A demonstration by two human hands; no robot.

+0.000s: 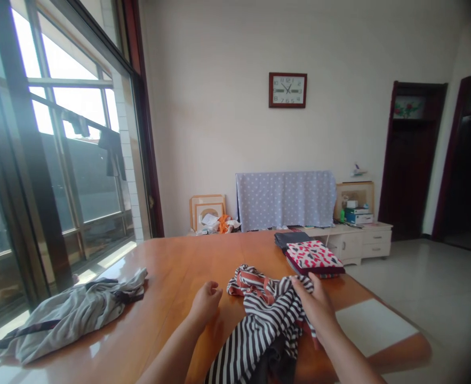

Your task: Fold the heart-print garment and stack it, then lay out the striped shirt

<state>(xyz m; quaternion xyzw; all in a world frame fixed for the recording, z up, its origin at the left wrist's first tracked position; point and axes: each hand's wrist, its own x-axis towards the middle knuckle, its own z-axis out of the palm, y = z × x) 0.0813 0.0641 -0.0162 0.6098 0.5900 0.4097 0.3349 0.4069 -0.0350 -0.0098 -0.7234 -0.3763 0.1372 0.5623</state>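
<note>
A black-and-white striped garment (259,325) with red trim lies crumpled on the wooden table (179,266) in front of me. My right hand (317,306) rests on its right side, fingers closed on the striped cloth near its upper edge. My left hand (206,303) hovers just left of the garment with its fingers curled in loosely and nothing visible in them. A grey garment (71,314) with dark trim lies spread at the table's left.
Folded clothes, a red-white patterned piece (314,256) on top and a dark piece (289,238) behind, sit at the table's far right. A white sheet (373,325) lies near the right edge. Beyond are a low cabinet (359,242), a dotted cloth (285,200), and large windows (59,160).
</note>
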